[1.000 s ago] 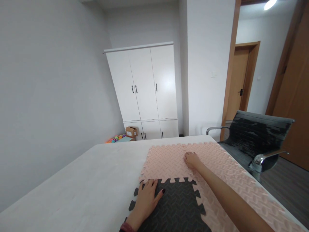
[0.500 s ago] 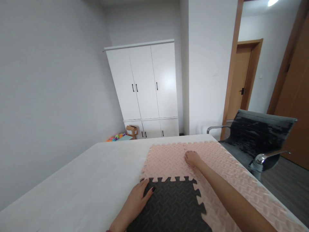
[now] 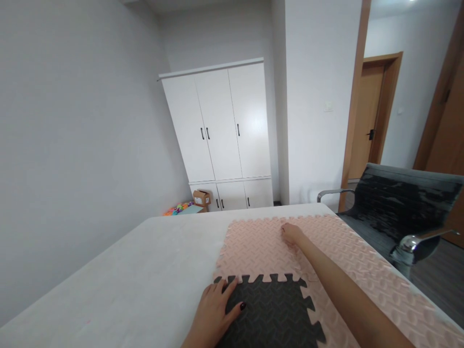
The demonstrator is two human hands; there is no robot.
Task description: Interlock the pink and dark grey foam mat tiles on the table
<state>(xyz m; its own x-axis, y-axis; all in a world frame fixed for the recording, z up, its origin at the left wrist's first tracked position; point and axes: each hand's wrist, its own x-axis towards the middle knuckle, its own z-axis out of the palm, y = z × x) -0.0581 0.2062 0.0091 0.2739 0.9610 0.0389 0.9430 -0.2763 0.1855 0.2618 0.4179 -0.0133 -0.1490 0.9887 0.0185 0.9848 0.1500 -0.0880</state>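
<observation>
A black foam puzzle mat point(image 3: 271, 311) lies on the white table, its toothed far edge against a pink foam mat point(image 3: 250, 246). My left hand point(image 3: 217, 307) rests with spread fingers over the black mat's far left corner, at the seam with the pink one. My right hand point(image 3: 292, 235) is on the pink foam near its far side, beside a seam between pink pieces. Its fingers are curled and pressed down together, and nothing shows in them. More pink foam point(image 3: 366, 268) runs along the right, partly under my right forearm.
The white tabletop point(image 3: 137, 275) extends to the left. A black office chair point(image 3: 402, 203) with metal armrests stands at the right edge. Beyond the table are a white cabinet point(image 3: 232, 125), a cardboard box point(image 3: 201, 198) and colourful items point(image 3: 179, 209).
My left hand has shifted slightly, its fingers now more over the seam. My right hand stays on the pink foam, its fingers more curled. The camera view has turned slightly left.
</observation>
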